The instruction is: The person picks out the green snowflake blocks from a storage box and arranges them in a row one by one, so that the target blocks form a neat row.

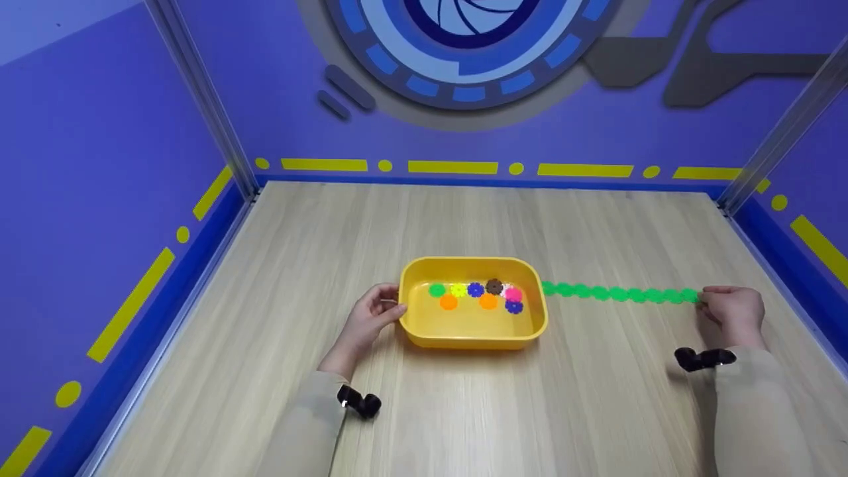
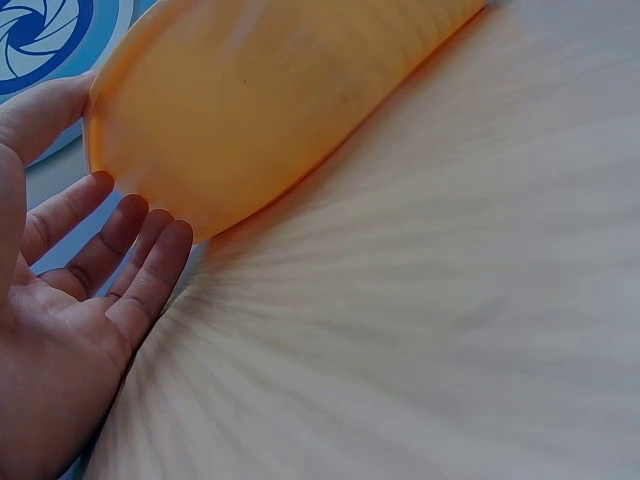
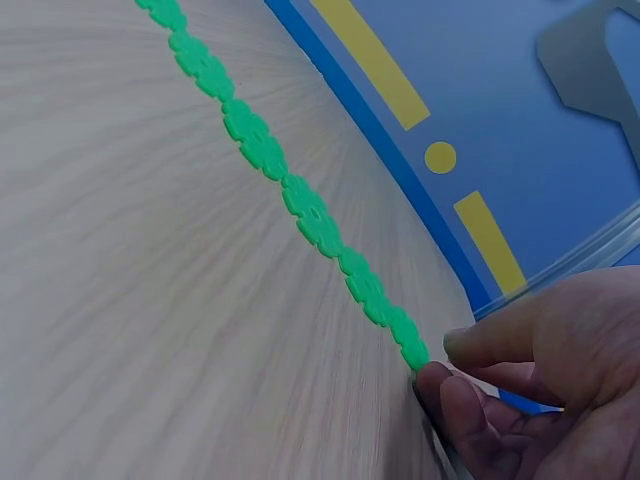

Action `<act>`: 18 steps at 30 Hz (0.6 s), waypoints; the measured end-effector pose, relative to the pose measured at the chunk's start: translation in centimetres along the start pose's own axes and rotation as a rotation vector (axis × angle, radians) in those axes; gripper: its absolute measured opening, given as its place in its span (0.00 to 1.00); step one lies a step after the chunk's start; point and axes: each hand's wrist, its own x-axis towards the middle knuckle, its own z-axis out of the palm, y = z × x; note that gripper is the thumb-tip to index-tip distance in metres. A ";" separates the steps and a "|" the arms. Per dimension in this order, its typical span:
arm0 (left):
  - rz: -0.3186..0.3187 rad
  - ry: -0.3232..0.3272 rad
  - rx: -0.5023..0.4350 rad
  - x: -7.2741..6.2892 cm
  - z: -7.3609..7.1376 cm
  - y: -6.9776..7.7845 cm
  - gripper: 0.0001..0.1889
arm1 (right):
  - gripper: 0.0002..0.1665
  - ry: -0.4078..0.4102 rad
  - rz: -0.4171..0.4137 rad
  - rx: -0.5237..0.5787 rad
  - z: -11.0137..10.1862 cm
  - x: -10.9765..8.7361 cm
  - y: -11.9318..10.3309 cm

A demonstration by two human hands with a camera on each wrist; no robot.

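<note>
A yellow plastic bin (image 1: pixel 474 341) sits mid-table in the head view, holding several small flower-edged plastic discs in mixed colours. My left hand (image 1: pixel 372 318) grips its left end. In the left wrist view the thumb is at the rim and the fingertips (image 2: pixel 170 235) touch the bin's outer wall (image 2: pixel 260 110). From the bin's right side runs a straight chain of green interlocking discs (image 1: pixel 617 293). My right hand (image 1: pixel 737 311) pinches the chain's far right end between thumb and fingers, also visible in the right wrist view, where the chain (image 3: pixel 312 215) stretches away.
The wooden table (image 1: pixel 464 411) is enclosed by blue-purple panels (image 1: pixel 457 146) at the back and both sides, with metal posts (image 1: pixel 205 99) at the corners. Inside the bin lie green, orange (image 1: pixel 448 303), yellow, blue (image 1: pixel 476 289), brown and pink discs, mostly toward the back.
</note>
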 end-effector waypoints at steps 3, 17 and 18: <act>0.000 0.002 0.005 0.0 0.0 -0.1 0.24 | 0.18 -0.001 -0.007 0.020 0.0 -0.1 0.0; 0.000 0.014 0.029 0.0 0.1 0.2 0.24 | 0.05 -0.028 -0.097 -0.018 0.9 -1.4 -1.7; 0.000 0.014 0.028 -0.1 0.1 0.2 0.24 | 0.05 -0.039 -0.105 -0.006 1.1 -1.5 -1.9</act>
